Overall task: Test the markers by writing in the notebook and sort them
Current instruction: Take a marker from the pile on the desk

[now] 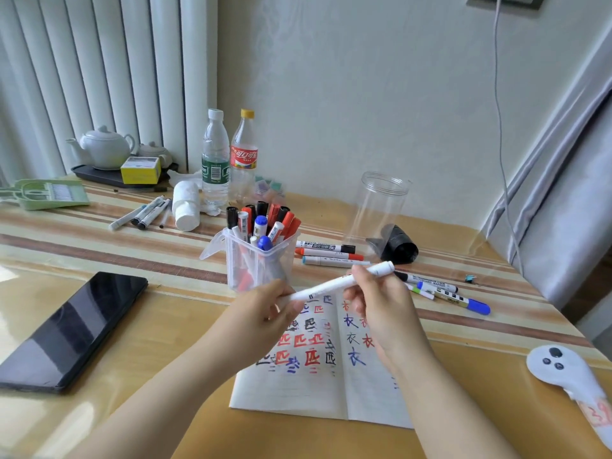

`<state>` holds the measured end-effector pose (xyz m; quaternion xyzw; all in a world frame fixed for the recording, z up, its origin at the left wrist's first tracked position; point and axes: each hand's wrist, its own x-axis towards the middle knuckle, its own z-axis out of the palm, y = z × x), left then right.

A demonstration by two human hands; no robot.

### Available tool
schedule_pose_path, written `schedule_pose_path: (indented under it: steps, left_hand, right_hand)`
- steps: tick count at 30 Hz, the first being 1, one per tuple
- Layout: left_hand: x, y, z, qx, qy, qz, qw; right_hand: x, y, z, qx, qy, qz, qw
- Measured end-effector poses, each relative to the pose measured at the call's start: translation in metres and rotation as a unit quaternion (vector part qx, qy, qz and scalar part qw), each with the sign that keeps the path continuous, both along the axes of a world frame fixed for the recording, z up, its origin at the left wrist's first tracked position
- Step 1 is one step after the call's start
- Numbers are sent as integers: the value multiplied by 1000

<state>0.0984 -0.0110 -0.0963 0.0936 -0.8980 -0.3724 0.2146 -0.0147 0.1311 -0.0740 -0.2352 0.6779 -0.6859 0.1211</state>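
Marker: white marker (334,283) held level above the open notebook (318,385).
Hands: left hand (261,313) pinches one end, right hand (377,299) grips near the cap.
Handling: looks light, stiff, smooth; hold the barrel, pull the cap.

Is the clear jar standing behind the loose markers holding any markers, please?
No, the clear jar stands upright and empty, while markers fill the square holder to its left.
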Motion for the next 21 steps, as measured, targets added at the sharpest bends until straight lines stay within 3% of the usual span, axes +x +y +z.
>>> schedule_pose_path:
  steps: [7, 12, 21]
  left_hand:
    - [12, -28, 28, -60, 73, 127, 987]
    - [17, -37, 28, -87, 58, 141, 985]
    - [22, -43, 7, -87, 42, 127, 987]
  right_hand:
    - [-17, -38, 64, -6, 183, -29, 983]
    - [-14, -87, 82, 139, 322, -11, 936]
    - [-7, -124, 64, 321, 319, 75, 889]
